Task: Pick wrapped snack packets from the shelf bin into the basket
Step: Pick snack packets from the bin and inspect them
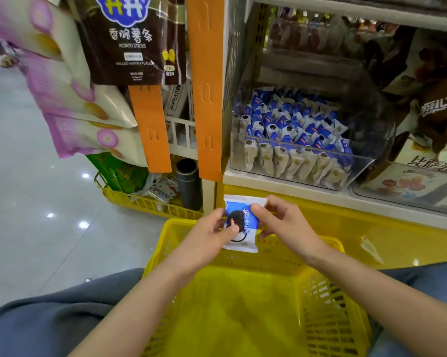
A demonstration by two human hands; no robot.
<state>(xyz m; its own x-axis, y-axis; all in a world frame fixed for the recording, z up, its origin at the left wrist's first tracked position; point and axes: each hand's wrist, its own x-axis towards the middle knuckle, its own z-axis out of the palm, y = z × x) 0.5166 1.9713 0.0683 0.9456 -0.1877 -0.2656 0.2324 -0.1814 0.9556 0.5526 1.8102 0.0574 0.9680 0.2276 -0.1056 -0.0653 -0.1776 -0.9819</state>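
Both hands (212, 229) (thumbs up) pinch packet (243, 222) — over basket (320, 292).

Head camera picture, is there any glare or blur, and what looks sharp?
Head view: bright light spots glare on the floor; the snack packet is fairly sharp; the upper shelf goods are dim and blurred; the purple bags at the left edge look soft.
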